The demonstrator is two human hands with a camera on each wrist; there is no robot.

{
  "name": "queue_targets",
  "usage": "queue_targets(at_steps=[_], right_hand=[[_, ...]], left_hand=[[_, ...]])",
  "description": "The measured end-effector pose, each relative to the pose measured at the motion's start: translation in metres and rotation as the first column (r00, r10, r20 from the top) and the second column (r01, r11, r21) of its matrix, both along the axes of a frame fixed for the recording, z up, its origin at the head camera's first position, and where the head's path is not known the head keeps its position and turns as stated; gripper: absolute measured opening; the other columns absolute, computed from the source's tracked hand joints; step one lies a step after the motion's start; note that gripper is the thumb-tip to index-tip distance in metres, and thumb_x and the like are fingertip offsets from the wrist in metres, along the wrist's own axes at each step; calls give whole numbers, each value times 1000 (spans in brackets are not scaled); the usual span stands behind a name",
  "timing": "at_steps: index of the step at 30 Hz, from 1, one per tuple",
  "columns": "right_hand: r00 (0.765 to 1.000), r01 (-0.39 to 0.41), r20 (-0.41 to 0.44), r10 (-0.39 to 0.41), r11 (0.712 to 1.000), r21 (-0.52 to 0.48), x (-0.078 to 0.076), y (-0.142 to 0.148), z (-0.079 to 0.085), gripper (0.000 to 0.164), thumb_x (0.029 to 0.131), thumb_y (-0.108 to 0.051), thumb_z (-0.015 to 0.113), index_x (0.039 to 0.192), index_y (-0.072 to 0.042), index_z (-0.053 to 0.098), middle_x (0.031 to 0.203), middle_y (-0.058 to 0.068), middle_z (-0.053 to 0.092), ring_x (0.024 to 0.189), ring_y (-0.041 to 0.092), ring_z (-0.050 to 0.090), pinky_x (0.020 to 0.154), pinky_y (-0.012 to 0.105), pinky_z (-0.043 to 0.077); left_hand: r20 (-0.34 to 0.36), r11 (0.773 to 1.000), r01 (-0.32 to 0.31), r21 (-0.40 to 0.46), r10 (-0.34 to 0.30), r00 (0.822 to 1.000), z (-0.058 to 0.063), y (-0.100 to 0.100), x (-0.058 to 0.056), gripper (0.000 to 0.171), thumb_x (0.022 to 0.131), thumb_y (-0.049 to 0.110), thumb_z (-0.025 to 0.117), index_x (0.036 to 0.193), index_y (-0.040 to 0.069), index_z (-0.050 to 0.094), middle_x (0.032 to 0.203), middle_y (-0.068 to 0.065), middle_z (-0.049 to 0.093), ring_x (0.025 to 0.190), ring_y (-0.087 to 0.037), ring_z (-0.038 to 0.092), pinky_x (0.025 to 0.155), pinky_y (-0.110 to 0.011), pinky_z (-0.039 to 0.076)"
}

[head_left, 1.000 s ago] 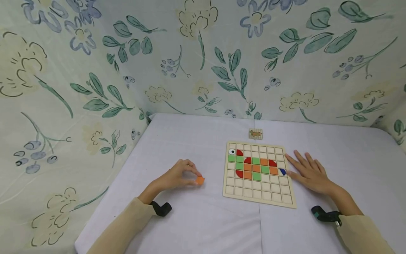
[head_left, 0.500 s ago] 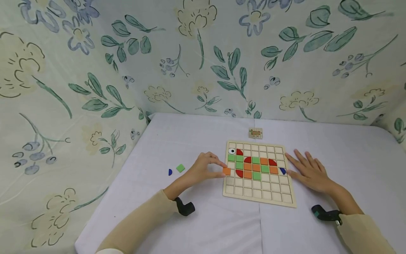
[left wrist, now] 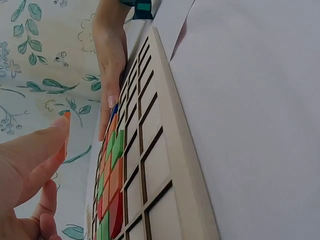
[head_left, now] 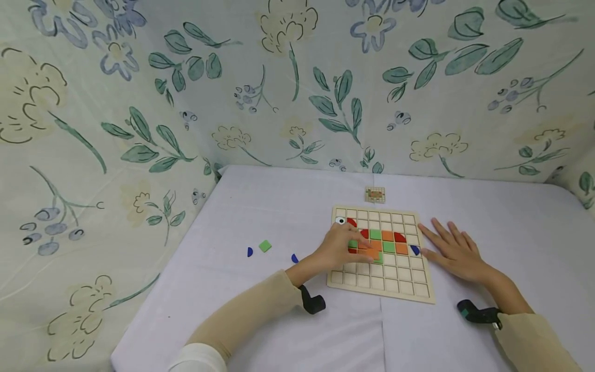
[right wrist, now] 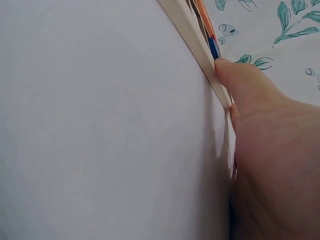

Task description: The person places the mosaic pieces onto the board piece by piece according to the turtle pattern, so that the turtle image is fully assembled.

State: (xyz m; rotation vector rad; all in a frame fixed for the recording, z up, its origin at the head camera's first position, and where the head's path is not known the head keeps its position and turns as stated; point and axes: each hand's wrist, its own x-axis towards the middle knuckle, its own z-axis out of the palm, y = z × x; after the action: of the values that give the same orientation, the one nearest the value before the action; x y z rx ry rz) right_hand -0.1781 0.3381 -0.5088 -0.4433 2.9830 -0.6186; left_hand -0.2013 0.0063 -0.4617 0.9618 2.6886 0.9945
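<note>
Over the wooden grid board [head_left: 404,287], my left hand [head_left: 341,248] pinches an orange square tile [head_left: 372,253] between thumb and fingers. In the left wrist view the tile [left wrist: 63,152] is seen nearly edge-on, held above the board. Red, green and orange tiles fill several cells, with a white eye tile [head_left: 341,220] at upper left and a blue piece [head_left: 415,250] near the right edge. My hand hides some of them. My right hand [head_left: 457,254] lies with fingers spread at the board's right edge; its thumb [right wrist: 227,70] touches the edge beside the blue piece.
Left of the board lie a green square tile [head_left: 265,246], a blue half-round tile [head_left: 249,252] and another blue tile [head_left: 294,258] by my left wrist. A small picture card [head_left: 374,195] sits behind the board. White cloth [head_left: 279,206] covers the table.
My left hand has carried the orange tile rightward from the table to over the middle of the board, uncovering the loose green and blue tiles. My right hand has stayed put.
</note>
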Motion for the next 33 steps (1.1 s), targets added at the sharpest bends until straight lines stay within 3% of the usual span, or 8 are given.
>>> queue_targets(at_steps=[7, 15, 22, 33], right_hand=[[1000, 3, -8, -3, 1000, 11, -2, 0, 1, 75, 102, -48, 50, 161, -19, 14, 163, 25, 2, 145, 52, -12, 107, 68, -13], [1000, -4, -21, 4, 1000, -1, -1, 0, 1, 75, 101, -46, 51, 161, -18, 15, 163, 25, 3, 145, 52, -11, 107, 68, -12], [1000, -3, -12, 3, 1000, 3, -1, -1, 1, 75, 101, -48, 50, 161, -19, 14, 163, 25, 3, 145, 52, -12, 107, 68, -13], [1000, -2, -19, 2, 1000, 0, 0, -1, -1, 75, 101, -47, 51, 161, -18, 15, 163, 25, 3, 145, 52, -12, 107, 69, -12]], left_hand=[[-61, 999, 9, -35, -11, 998, -5, 23, -1, 33, 79, 44, 82, 107, 26, 79, 103, 12, 64, 109, -6, 49, 97, -28, 35], [-102, 994, -6, -109, -5, 995, -10, 42, 0, 31, 79, 49, 81, 105, 32, 80, 98, 15, 59, 90, 0, 45, 81, -19, 32], [-100, 993, -9, -115, -2, 995, -13, 46, -1, 30, 79, 48, 81, 105, 32, 79, 98, 19, 63, 90, 1, 44, 81, -20, 30], [-83, 987, -62, -147, 51, 995, -20, 49, -1, 26, 78, 48, 83, 101, 36, 79, 95, 21, 57, 86, 0, 39, 77, -21, 30]])
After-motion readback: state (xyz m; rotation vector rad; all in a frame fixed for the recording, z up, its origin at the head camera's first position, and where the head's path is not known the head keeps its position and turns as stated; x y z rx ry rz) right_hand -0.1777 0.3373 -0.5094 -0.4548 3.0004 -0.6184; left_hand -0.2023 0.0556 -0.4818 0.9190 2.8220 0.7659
